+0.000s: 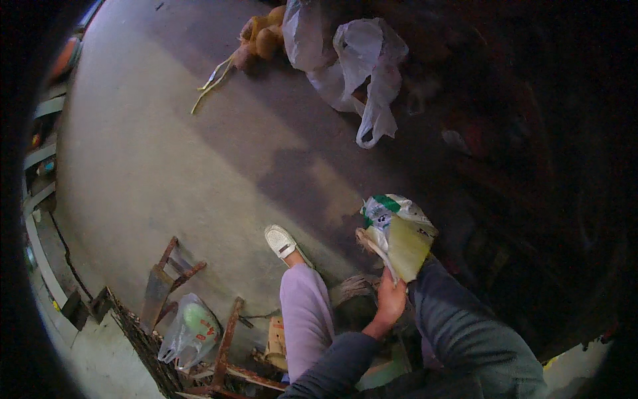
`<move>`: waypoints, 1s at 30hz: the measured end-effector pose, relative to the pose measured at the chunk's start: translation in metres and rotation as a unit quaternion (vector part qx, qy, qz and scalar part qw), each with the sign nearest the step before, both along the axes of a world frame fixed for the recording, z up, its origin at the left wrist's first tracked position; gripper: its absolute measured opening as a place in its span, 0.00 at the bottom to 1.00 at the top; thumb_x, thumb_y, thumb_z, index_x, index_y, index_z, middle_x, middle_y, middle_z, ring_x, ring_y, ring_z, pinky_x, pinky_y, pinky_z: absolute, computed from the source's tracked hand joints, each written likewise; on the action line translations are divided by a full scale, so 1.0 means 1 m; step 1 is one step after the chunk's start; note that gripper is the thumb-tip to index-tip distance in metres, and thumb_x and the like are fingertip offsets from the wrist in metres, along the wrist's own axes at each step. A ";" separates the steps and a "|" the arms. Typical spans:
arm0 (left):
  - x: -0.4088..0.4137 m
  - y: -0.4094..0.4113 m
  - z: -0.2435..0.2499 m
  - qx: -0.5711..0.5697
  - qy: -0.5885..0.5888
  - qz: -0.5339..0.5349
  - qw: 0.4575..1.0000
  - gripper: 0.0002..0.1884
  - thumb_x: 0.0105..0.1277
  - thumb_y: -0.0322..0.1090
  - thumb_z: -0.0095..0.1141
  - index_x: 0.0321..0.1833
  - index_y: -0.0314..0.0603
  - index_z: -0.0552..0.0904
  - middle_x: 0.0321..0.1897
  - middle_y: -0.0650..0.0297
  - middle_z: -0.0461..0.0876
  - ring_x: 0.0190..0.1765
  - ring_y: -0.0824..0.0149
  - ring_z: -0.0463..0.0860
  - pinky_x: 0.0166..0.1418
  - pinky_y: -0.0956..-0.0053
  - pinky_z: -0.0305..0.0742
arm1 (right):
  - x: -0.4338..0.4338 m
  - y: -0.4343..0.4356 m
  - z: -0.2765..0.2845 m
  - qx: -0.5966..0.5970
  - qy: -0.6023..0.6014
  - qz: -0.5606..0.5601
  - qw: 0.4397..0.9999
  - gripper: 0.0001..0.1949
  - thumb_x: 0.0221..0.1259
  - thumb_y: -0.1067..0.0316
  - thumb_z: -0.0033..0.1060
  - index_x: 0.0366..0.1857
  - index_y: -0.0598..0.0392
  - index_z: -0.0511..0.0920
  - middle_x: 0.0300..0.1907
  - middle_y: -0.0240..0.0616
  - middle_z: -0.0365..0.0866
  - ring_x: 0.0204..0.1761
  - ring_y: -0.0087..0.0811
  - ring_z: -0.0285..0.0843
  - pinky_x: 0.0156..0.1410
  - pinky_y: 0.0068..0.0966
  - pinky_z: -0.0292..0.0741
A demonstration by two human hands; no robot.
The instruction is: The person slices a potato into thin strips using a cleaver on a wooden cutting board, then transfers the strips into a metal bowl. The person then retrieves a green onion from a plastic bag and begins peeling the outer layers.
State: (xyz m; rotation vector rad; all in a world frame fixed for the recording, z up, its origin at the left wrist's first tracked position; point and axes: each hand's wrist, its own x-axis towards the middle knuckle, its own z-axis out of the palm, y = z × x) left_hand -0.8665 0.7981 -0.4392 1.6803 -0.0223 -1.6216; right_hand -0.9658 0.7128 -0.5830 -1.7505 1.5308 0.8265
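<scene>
My left hand point(391, 298) grips the lower edge of a crumpled plastic packet point(409, 240) with white, green and yellowish faces. A pale, twisted strip point(381, 252) with a frayed brownish end runs along the packet's left side into the same grip. My right sleeve point(478, 326) reaches up to the packet from the lower right. The right hand itself is out of sight behind the packet. Below and left of the packet, a white shoe point(280, 242) and a lilac trouser leg point(305, 309) show on the concrete floor point(164, 164).
White plastic bags point(371, 65) lie at the top beside round brown objects point(264, 42) in orange netting. A rusty metal frame point(229, 329) and a clear bag point(192, 326) holding something green stand at lower left. Bundled sticks point(142, 344) lie beside them. Deep shadow covers the right.
</scene>
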 end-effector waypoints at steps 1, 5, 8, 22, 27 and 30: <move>0.001 -0.005 0.003 -0.010 0.009 0.014 1.000 0.23 0.74 0.32 0.53 0.70 0.33 0.70 0.61 0.50 0.80 0.60 0.58 0.80 0.65 0.66 0.71 | -0.003 0.001 0.002 0.006 -0.007 0.011 1.000 0.14 0.70 0.59 0.59 0.52 0.53 0.83 0.56 0.37 0.81 0.56 0.38 0.79 0.57 0.37 0.78; -0.018 -0.014 0.019 -0.066 0.090 0.026 0.993 0.23 0.75 0.36 0.55 0.68 0.32 0.71 0.58 0.52 0.82 0.59 0.60 0.80 0.64 0.67 0.72 | -0.045 0.007 0.043 0.018 -0.031 0.004 0.999 0.14 0.70 0.59 0.59 0.53 0.53 0.82 0.57 0.37 0.81 0.57 0.38 0.79 0.57 0.37 0.78; -0.033 -0.013 0.025 -0.106 0.155 0.030 0.982 0.23 0.74 0.39 0.57 0.66 0.32 0.73 0.55 0.53 0.84 0.57 0.61 0.80 0.63 0.67 0.72 | -0.073 0.006 0.084 0.025 -0.050 -0.003 0.998 0.15 0.70 0.59 0.59 0.53 0.53 0.82 0.57 0.37 0.81 0.57 0.38 0.78 0.57 0.37 0.78; -0.019 -0.093 0.235 -0.204 0.252 -0.148 0.934 0.21 0.77 0.51 0.49 0.52 0.39 0.82 0.37 0.64 0.81 0.41 0.63 0.79 0.45 0.69 0.74 | -0.262 -0.001 0.320 -0.103 -0.083 -0.313 0.941 0.12 0.69 0.61 0.59 0.48 0.56 0.81 0.50 0.40 0.81 0.51 0.40 0.80 0.50 0.39 0.79; 0.166 -0.067 0.300 -0.078 0.208 -0.139 0.965 0.20 0.80 0.48 0.42 0.51 0.41 0.83 0.34 0.65 0.80 0.30 0.74 0.75 0.33 0.81 0.71 | -0.120 0.026 0.428 -0.112 -0.167 -0.582 0.788 0.06 0.65 0.69 0.60 0.33 0.61 0.78 0.28 0.47 0.82 0.31 0.45 0.87 0.31 0.44 0.83; 0.262 -0.074 0.371 -0.144 0.160 -0.076 0.974 0.16 0.79 0.38 0.45 0.63 0.40 0.74 0.35 0.61 0.81 0.27 0.73 0.76 0.29 0.77 0.75 | 0.058 -0.015 0.522 0.057 -0.351 -0.651 0.671 0.06 0.63 0.69 0.58 0.38 0.60 0.78 0.29 0.40 0.78 0.32 0.34 0.81 0.42 0.28 0.83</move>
